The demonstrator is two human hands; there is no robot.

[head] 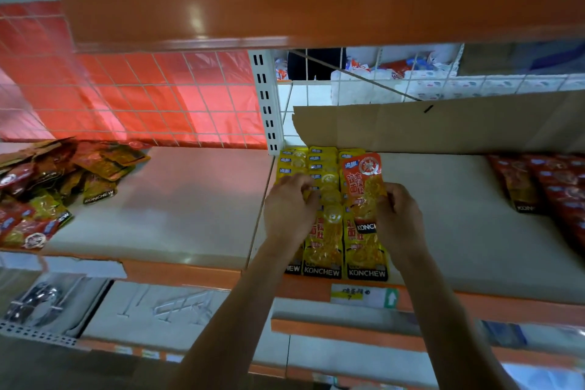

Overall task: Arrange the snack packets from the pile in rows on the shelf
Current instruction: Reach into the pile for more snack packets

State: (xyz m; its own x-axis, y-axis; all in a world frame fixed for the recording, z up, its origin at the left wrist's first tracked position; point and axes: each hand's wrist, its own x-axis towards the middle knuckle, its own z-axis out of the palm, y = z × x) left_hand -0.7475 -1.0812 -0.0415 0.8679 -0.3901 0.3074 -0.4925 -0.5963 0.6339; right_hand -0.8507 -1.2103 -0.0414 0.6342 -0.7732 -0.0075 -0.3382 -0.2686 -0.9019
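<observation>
Our right hand [400, 218] grips a red-topped snack packet [364, 187] by its right edge, fingers curled round it, holding it over the rightmost of three rows of yellow packets [323, 250] that lie flat on the shelf [177, 199]. Our left hand [289, 206] rests on the leftmost row with fingers bent down onto the packets; whether it pinches one we cannot tell. The pile [47, 190] sits well apart at the shelf's far left. Red packets [554, 187] lie at the right, and a cardboard sheet [443, 127] leans behind.
</observation>
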